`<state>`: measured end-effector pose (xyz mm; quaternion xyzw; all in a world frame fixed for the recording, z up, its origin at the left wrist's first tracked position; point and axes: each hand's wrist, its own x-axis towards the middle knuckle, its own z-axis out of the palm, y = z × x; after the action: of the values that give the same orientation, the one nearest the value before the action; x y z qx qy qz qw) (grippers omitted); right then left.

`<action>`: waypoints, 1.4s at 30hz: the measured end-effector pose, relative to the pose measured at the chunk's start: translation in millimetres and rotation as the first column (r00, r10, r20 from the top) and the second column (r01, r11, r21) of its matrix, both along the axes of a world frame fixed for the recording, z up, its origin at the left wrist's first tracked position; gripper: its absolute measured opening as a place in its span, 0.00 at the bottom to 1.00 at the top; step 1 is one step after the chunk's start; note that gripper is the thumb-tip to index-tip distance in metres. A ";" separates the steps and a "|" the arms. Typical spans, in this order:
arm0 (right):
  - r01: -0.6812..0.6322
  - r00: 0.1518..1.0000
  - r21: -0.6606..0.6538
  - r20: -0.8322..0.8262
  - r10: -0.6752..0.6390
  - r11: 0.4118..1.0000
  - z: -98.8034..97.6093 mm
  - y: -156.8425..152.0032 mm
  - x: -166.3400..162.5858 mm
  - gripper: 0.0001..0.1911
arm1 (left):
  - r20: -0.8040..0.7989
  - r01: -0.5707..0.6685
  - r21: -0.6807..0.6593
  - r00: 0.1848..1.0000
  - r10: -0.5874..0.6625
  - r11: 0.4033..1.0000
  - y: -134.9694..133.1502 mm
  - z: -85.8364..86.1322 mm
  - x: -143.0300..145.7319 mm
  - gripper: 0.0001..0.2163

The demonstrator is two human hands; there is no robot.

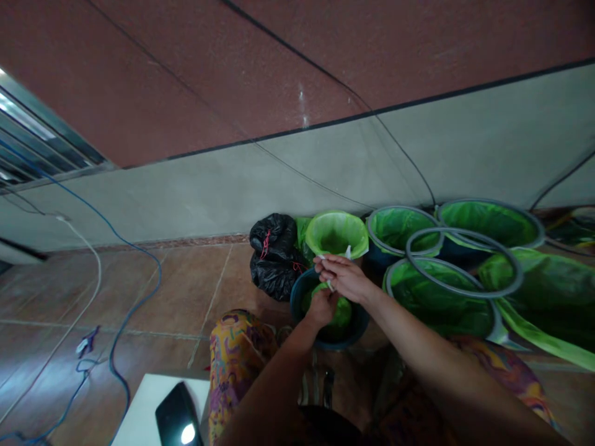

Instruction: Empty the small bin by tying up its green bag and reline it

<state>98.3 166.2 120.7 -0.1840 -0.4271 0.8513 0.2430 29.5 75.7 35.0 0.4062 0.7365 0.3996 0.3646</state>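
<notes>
My left hand [321, 308] is closed around the gathered top of a green garbage bag [343, 314], which sits inside a dark blue bin [297, 303]. Just above it, my right hand [346, 277] has its fingers pressed together. Small whitish bits show at its fingertips and between the two hands, too small to name. Behind the hands stands a bin lined with a light green bag [335, 230]. A loose grey ring [411, 254] lies across the green-lined bins to the right.
Tied black garbage bags [272, 282] sit left of the blue bin. More green-lined bins [439, 297] line the wall on the right. A phone [174, 412] rests on a white surface [134, 409] at lower left. Blue cable [160, 272] trails across the tiled floor.
</notes>
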 end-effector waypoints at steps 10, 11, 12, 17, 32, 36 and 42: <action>-0.087 0.995 0.280 0.061 0.072 0.956 10.9 8.9 8.9 0.15 | -0.158 0.149 -0.172 0.971 -0.177 0.974 -10.6 8.7 -5.7 0.15; -0.141 0.989 0.392 0.100 0.110 0.909 11.6 7.8 8.8 0.16 | -0.157 0.160 -0.164 0.970 -0.186 0.973 -10.3 9.1 -4.5 0.16; -0.182 0.981 0.504 0.157 0.117 0.845 12.0 8.3 9.2 0.16 | -0.152 0.166 -0.153 0.970 -0.189 0.974 -10.0 9.0 -3.9 0.16; -0.225 0.772 0.848 0.456 -0.443 0.479 6.7 25.0 16.6 0.15 | -0.130 0.145 -0.104 0.979 -0.158 0.984 -9.6 1.0 -10.5 0.17; -0.751 0.588 0.646 0.748 -0.308 0.133 -22.0 6.1 28.7 0.12 | 0.190 0.011 0.020 0.982 -0.015 1.000 -15.9 4.6 -30.1 0.15; -0.729 0.629 0.660 0.750 -0.205 0.181 -24.9 8.7 26.9 0.11 | 0.296 -0.178 0.002 0.940 0.170 0.984 -20.1 3.7 -27.3 0.14; -0.752 0.613 0.609 0.787 -0.071 0.251 -33.0 8.4 26.8 0.12 | 0.256 -0.193 0.008 0.949 0.184 0.981 -18.3 10.5 -30.0 0.03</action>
<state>125.1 174.6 87.7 -0.2006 -0.9111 0.3485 -0.0899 -0.5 57.4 45.5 0.2852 0.7124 0.4934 0.4096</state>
